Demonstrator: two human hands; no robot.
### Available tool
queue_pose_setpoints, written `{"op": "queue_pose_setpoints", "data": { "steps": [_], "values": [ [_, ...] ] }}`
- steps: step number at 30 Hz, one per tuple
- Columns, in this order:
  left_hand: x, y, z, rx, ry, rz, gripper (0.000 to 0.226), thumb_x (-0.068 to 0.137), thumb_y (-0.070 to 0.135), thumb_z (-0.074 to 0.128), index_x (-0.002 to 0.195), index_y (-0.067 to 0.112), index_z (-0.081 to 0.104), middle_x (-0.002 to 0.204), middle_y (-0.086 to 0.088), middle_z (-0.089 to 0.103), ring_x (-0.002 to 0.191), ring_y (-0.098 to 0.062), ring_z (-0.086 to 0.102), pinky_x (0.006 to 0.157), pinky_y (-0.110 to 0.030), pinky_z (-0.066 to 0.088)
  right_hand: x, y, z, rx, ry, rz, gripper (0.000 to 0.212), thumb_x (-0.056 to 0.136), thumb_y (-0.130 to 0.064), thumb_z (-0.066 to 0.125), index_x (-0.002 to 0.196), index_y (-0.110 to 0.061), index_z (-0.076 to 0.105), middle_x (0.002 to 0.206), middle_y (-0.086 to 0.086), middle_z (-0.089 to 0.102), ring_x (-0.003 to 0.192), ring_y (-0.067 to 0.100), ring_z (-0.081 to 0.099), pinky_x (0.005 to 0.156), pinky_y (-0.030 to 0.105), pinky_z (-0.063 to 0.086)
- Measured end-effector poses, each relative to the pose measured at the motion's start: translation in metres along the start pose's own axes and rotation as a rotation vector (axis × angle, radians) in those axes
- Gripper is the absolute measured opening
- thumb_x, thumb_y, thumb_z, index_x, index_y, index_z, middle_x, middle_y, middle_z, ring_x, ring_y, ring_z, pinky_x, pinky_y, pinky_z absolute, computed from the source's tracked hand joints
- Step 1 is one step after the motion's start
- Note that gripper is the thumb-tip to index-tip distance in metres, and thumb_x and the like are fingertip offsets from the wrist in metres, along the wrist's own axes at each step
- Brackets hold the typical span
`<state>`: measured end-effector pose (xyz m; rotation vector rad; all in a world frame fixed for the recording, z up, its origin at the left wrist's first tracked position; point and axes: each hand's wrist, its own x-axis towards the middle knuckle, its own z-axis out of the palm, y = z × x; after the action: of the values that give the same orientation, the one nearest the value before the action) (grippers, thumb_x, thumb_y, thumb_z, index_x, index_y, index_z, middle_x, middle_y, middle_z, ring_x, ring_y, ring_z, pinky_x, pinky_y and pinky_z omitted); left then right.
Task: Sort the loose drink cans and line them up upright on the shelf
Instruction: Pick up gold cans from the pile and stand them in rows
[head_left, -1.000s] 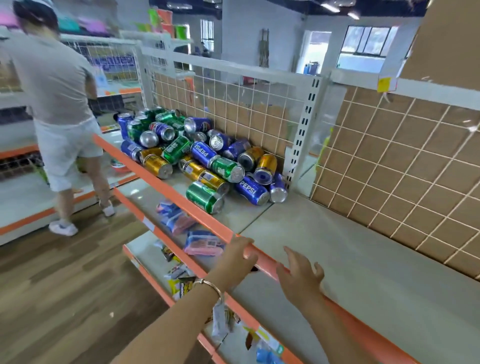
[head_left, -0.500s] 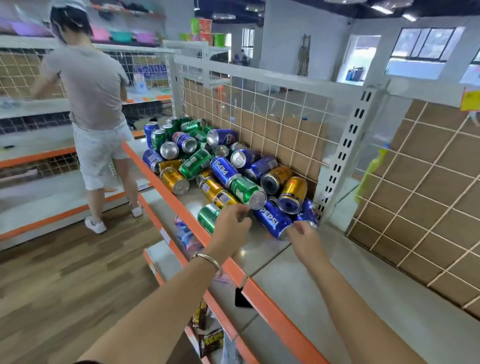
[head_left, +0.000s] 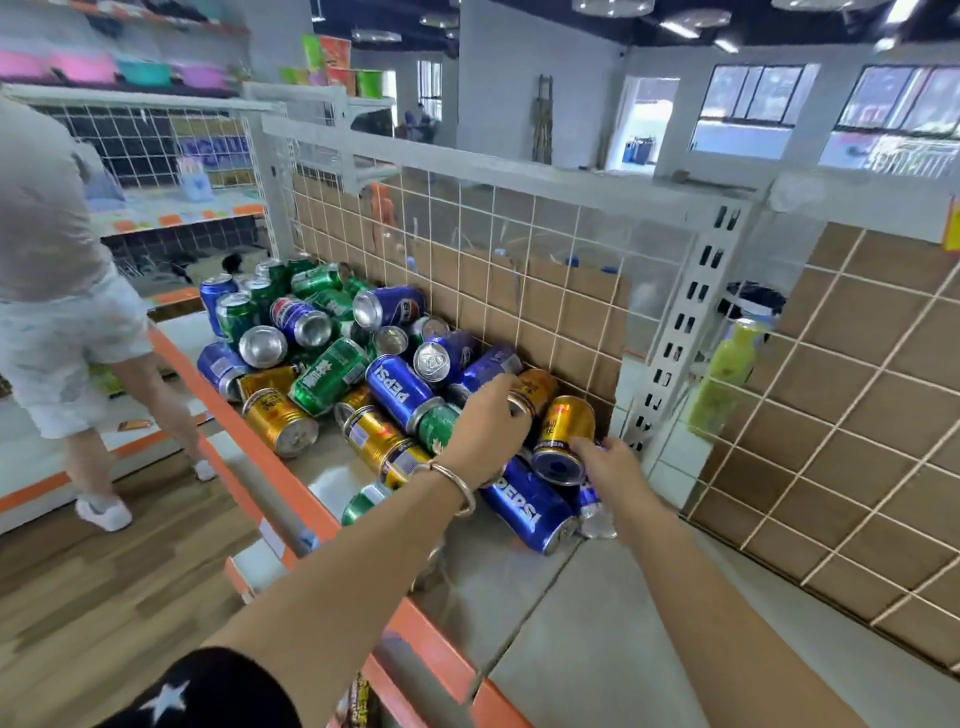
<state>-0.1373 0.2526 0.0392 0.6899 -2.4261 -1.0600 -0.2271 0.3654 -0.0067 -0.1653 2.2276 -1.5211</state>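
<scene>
Both hands (head_left: 488, 421) advanced, seemingly gripping gold cans (head_left: 563, 436)

I counted the cans in the pile on the shelf (head_left: 597, 639) by colour. Blue cans (head_left: 524, 506): about nine in sight. Green cans (head_left: 328, 375): about nine, several partly buried. Gold cans (head_left: 565, 434): five. Two more cans (head_left: 262, 346) showed only a silver end, colour not determinable. Two hands were in view, one left hand (head_left: 485, 431) and one right hand (head_left: 610, 467). One yellow-green bottle (head_left: 730, 364) stood behind the wire grid.
</scene>
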Motion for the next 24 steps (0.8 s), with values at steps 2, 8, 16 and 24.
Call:
{"op": "queue_pose_setpoints", "data": {
  "steps": [2,8,16,24],
  "values": [
    [0.02,0.004,-0.001,-0.045,-0.026,-0.044,0.042,0.091,0.016,0.052,0.132,0.01,0.045,0.121,-0.009,0.056,0.109,-0.025,0.054,0.088,-0.028,0.04,0.009,-0.006,0.001,-0.04,0.012,0.03,0.067,0.086,-0.039,0.06,0.139,-0.005,0.038,0.132,0.015,0.052,0.117,0.033,0.052,0.101,0.046,0.043],
    [0.07,-0.001,0.005,0.114,-0.188,-0.087,0.038,0.089,0.026,0.052,0.12,0.004,0.051,0.114,-0.016,0.059,0.107,-0.032,0.055,0.08,-0.028,0.04,0.018,-0.014,0.009,-0.258,0.028,0.078,0.078,0.081,-0.051,0.066,0.14,-0.009,0.036,0.135,0.013,0.048,0.111,0.027,0.05,0.089,0.038,0.042],
    [0.079,0.004,0.003,0.597,-0.326,0.019,0.048,0.08,0.037,0.067,0.115,0.006,0.056,0.117,-0.015,0.06,0.108,-0.032,0.057,0.089,-0.038,0.049,0.021,-0.02,0.017,-0.363,0.044,0.141,0.051,0.076,-0.047,0.069,0.106,-0.014,0.044,0.086,0.002,0.05,0.083,0.019,0.052,0.081,0.034,0.048],
    [0.081,0.011,-0.005,0.685,-0.518,0.083,0.03,0.087,0.04,0.053,0.102,0.016,0.06,0.115,-0.006,0.062,0.108,-0.027,0.056,0.089,-0.036,0.043,0.013,-0.022,0.02,-0.384,0.104,0.13,0.067,0.075,-0.048,0.071,0.124,-0.008,0.048,0.1,0.006,0.049,0.091,0.022,0.049,0.078,0.032,0.042]
  ]
}}
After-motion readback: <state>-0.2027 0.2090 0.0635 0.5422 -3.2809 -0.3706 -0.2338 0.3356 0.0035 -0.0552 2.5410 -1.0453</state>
